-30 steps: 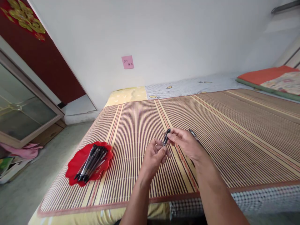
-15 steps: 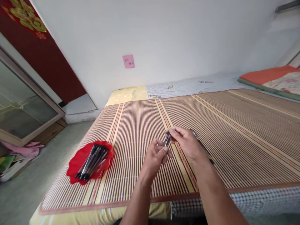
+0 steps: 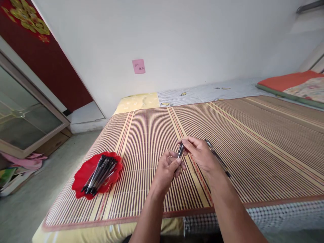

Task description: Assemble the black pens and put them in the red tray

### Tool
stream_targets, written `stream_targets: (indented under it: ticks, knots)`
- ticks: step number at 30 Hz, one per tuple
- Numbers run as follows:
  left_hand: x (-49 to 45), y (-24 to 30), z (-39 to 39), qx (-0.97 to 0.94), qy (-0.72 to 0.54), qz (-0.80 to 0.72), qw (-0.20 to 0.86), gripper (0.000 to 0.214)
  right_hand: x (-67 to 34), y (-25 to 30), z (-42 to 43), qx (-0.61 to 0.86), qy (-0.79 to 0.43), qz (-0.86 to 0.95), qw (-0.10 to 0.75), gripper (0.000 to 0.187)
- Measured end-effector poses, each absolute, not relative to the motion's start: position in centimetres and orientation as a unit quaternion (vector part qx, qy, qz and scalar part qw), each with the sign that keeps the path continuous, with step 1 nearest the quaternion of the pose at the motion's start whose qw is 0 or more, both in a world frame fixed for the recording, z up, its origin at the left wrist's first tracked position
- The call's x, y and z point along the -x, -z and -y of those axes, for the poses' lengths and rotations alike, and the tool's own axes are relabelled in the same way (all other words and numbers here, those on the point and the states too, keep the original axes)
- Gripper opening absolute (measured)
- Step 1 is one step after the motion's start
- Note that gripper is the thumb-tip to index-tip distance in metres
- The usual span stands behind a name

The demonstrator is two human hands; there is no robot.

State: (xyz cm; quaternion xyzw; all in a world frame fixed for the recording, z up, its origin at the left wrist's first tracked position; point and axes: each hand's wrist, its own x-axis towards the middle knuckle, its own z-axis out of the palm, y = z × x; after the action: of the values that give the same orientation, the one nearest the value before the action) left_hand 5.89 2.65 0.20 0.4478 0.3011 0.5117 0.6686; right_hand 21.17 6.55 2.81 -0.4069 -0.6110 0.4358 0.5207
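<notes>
Both hands meet over the striped mat on one black pen [image 3: 180, 150], held tilted. My left hand [image 3: 170, 166] is closed around its lower part, thumb on the barrel, and hides most of that end. At the upper, capped end, my right hand [image 3: 198, 152] pinches with thumb and fingertips. Just right of my right hand, another black pen [image 3: 219, 159] lies on the mat, partly covered by the wrist. To the left, a red scalloped plate [image 3: 78, 179] holds a pile of several black pens [image 3: 101, 175].
The striped bamboo mat [image 3: 144, 135] covers a bed with yellow and checked cloth. A folded orange and floral quilt [image 3: 286, 82] lies at the far right. Behind the bed rises a white wall with a pink note [image 3: 138, 66]. A glass-panelled door [image 3: 25, 118] leans at left.
Almost nothing differs. Both hands keep hold of the same pen, with only a very slight shift of the right hand and the view.
</notes>
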Motion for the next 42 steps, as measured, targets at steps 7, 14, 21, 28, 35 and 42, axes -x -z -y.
stream_targets:
  ticks: [7, 14, 21, 28, 35, 42]
  knots:
    - [-6.7, 0.2, -2.6, -0.45, -0.543, -0.35, 0.616, 0.039, -20.6, -2.5, -6.7, 0.425, -0.42, 0.6, 0.531, 0.038]
    - [-6.7, 0.0, -2.3, -0.445, -0.545, -0.355, 0.616, 0.036, -20.5, -2.5, -6.7, 0.426, -0.414, 0.612, 0.522, 0.036]
    - [-6.1, -0.2, -2.6, -0.43, -0.508, -0.309, 0.679, 0.034, -21.0, -2.4, -6.8, 0.411, -0.442, 0.592, 0.534, 0.041]
    - [-5.4, 0.1, -2.7, -0.435, -0.528, -0.385, 0.62, 0.036, -21.7, -1.9, -7.2, 0.452, -0.435, 0.543, 0.558, 0.046]
    - [-4.3, -0.4, -2.8, -0.435, -0.538, -0.374, 0.617, 0.034, -21.0, -1.6, -7.3, 0.421, -0.498, 0.546, 0.526, 0.048]
    - [-5.1, -0.6, -2.5, -0.454, -0.504, -0.363, 0.639, 0.027, -20.8, -2.3, -7.0, 0.403, -0.5, 0.546, 0.539, 0.038]
